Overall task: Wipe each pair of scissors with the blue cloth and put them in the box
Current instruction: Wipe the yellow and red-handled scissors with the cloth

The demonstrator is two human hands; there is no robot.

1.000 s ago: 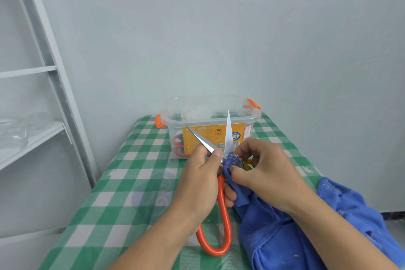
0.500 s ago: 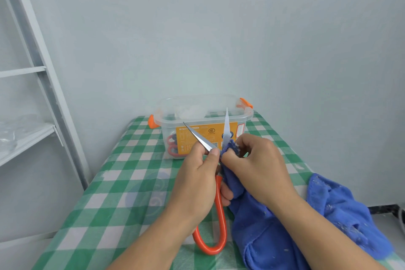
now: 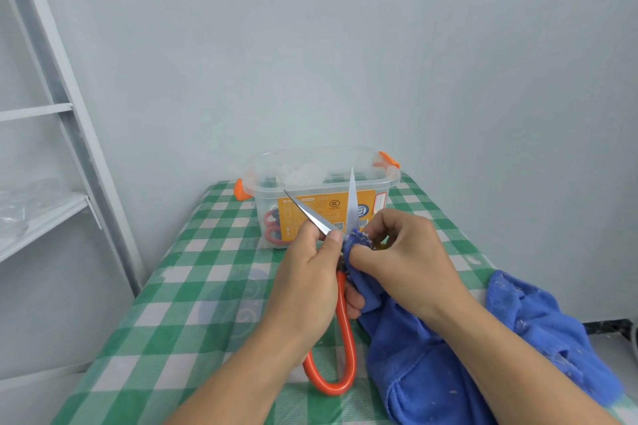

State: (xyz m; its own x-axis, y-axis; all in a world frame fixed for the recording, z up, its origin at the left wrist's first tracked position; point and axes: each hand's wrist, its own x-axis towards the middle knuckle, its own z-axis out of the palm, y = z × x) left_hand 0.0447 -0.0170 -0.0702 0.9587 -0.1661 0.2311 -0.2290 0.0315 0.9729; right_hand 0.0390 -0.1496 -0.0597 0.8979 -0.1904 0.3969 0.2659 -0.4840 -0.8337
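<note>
My left hand (image 3: pixel 312 281) grips orange-handled scissors (image 3: pixel 340 338) near the pivot, blades spread apart and pointing up. My right hand (image 3: pixel 402 262) pinches a fold of the blue cloth (image 3: pixel 442 366) against the base of the right blade. The rest of the cloth trails over the table's right side. Behind the blades stands the clear plastic box (image 3: pixel 321 183) with orange latches and an orange label; red scissor handles (image 3: pixel 272 226) show through its front wall.
The table carries a green and white checked cover (image 3: pixel 193 304) and stands against a pale wall. A white metal shelf frame (image 3: pixel 65 134) rises at the left, with clear plastic on one shelf. Floor shows past the table's right edge.
The view shifted slightly. My right hand slid the cloth a little up and back down at the base of the blade; my left hand kept its grip on the scissors.
</note>
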